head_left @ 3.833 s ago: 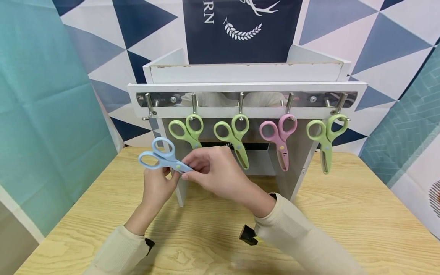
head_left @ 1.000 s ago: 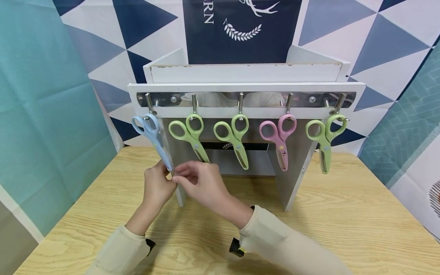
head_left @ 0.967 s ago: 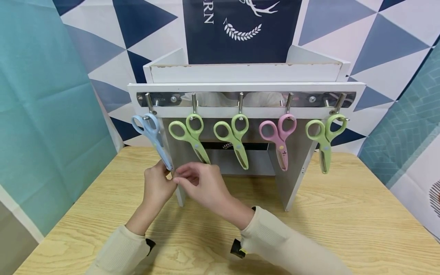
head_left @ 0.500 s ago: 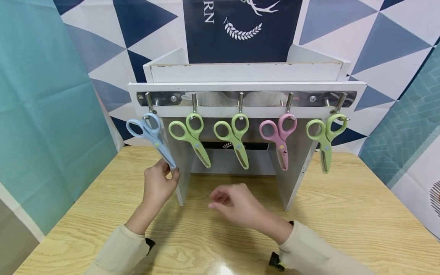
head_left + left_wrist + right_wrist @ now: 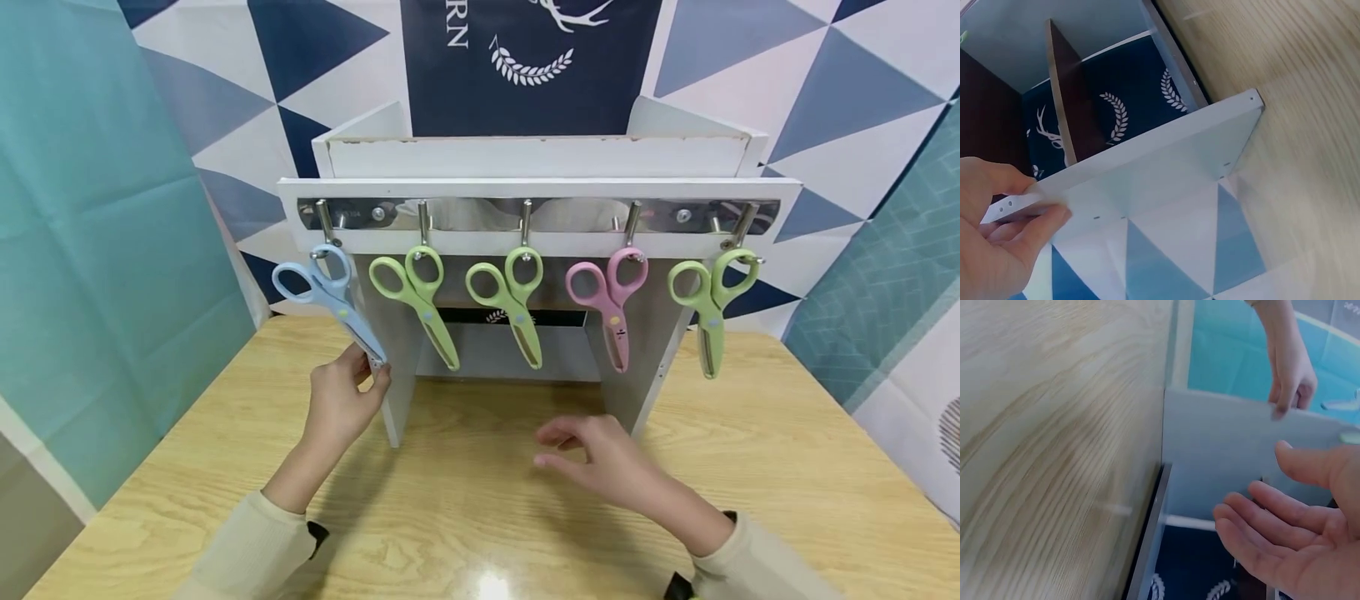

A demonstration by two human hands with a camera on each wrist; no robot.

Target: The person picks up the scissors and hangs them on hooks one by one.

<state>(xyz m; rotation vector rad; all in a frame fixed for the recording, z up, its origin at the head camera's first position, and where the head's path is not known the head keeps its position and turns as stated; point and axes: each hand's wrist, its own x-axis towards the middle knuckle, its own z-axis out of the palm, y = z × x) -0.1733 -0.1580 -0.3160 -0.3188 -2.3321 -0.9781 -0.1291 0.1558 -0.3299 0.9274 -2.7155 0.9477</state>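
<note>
My left hand (image 5: 341, 404) grips the front edge of a white shelf's left side panel (image 5: 400, 358). In the left wrist view its thumb and fingers pinch that panel (image 5: 1141, 150) from both faces. Blue scissors (image 5: 341, 312) hang by one handle loop from the leftmost hook (image 5: 325, 225), tilted, their tip in front of my left hand. Holding nothing, my right hand (image 5: 600, 458) hovers above the table near the shelf's right side. The right wrist view shows its fingers (image 5: 1260, 519) loosely bent and apart from the thumb.
Green scissors (image 5: 423, 304), more green scissors (image 5: 516, 304), pink scissors (image 5: 613, 308) and green scissors (image 5: 711, 308) hang on the other hooks of the metal rail (image 5: 472, 215). Below lies the wooden table (image 5: 450, 517). A patterned cloth (image 5: 825, 100) stands behind.
The blue scissors, earlier held in front of the shelf, now hang on the leftmost hook. My right hand has left their tip and moved right and down; the left hand has barely moved.
</note>
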